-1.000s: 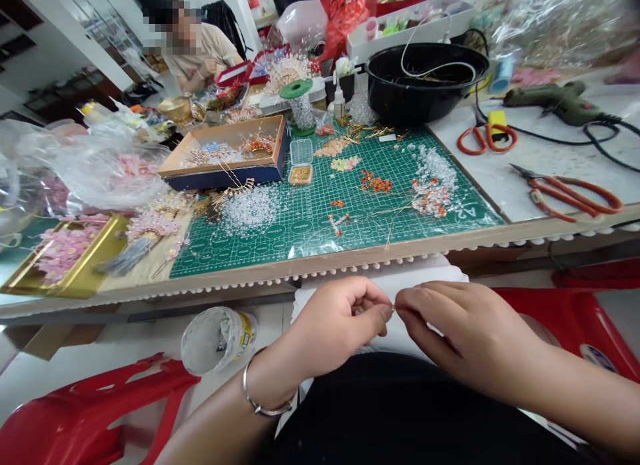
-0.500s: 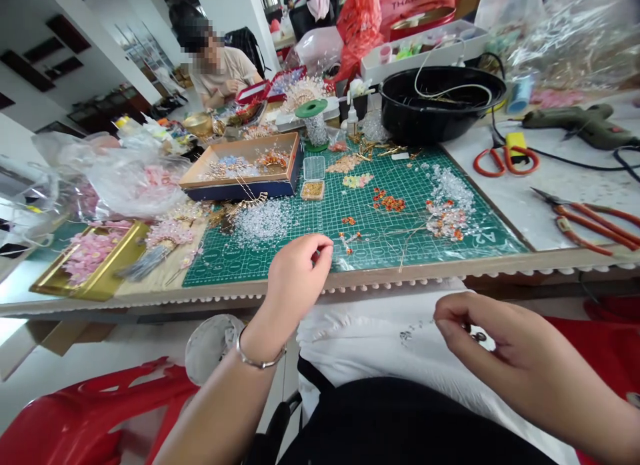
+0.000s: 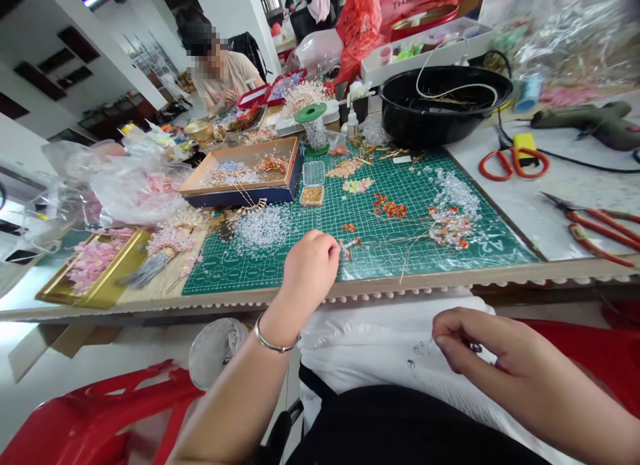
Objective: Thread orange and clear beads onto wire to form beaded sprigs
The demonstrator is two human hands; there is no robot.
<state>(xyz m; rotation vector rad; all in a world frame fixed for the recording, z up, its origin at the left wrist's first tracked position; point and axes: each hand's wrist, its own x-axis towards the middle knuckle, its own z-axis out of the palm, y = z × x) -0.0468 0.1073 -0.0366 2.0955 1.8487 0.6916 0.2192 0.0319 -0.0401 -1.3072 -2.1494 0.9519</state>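
My left hand (image 3: pixel 311 268) hangs over the front edge of the green cutting mat (image 3: pixel 225 265), its fingers closed. Right at its fingertips lies a small sprig of orange and clear beads (image 3: pixel 351 248); whatever the fingers hold is hidden. Above the white cloth (image 3: pixel 360 345) on my lap, my right hand (image 3: pixel 493 355) is closed in a pinch, with something tiny and unclear at its tips. A few clear beads (image 3: pixel 411 363) lie on that cloth. On the mat are orange beads (image 3: pixel 393 208), a wired bunch of clear and orange beads (image 3: pixel 450 228) and a clear bead pile (image 3: pixel 263 228).
A box of ornaments (image 3: pixel 240 197), a small bead case (image 3: pixel 313 196) and a green spool (image 3: pixel 311 112) stand behind. To the right are a black basin (image 3: pixel 440 122), orange-handled scissors (image 3: pixel 515 164), pliers (image 3: pixel 595 225) and a glue gun (image 3: pixel 590 125). Another person (image 3: pixel 225 75) sits across.
My left hand has moved a little right, up to the beaded sprig. My right hand stays pinched over the lap. The view has shifted slightly.
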